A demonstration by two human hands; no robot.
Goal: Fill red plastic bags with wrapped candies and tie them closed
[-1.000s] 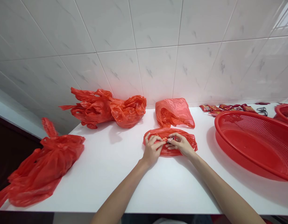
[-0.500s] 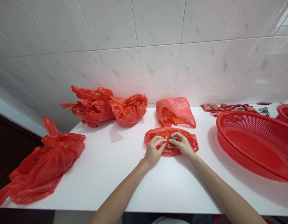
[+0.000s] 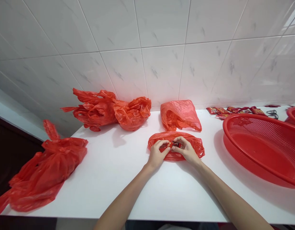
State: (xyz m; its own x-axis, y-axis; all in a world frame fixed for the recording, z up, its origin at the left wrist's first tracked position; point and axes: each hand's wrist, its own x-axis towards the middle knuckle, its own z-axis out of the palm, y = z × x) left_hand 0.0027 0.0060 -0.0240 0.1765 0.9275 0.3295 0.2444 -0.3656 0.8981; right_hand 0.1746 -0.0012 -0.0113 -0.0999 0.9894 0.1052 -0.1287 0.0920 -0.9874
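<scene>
My left hand [image 3: 157,154] pinches a small red packet [image 3: 169,144] with yellow print on it. Right beside it, my right hand [image 3: 188,151] is closed with its fingertips around a small dark and red wrapped piece [image 3: 177,144], whose kind is hard to make out. The two pieces meet between my fingers; whether they are joined I cannot tell. Both hands are over a flattened red plastic bag [image 3: 196,143] on the white table [image 3: 109,179]. Just behind it lies a puffed red plastic bag [image 3: 180,113], its opening toward me.
Crumpled red bags [image 3: 131,113] sit along the wall at the back left, and a knotted red bag [image 3: 47,172] lies at the left edge. To the right stands a large red mesh basket [image 3: 257,150]. Behind it are several red packets [image 3: 221,111] and scissors [image 3: 272,113].
The red packet's yellow print shows more now, and more of the dark and red piece is visible between my fingers. My hands have barely moved.
</scene>
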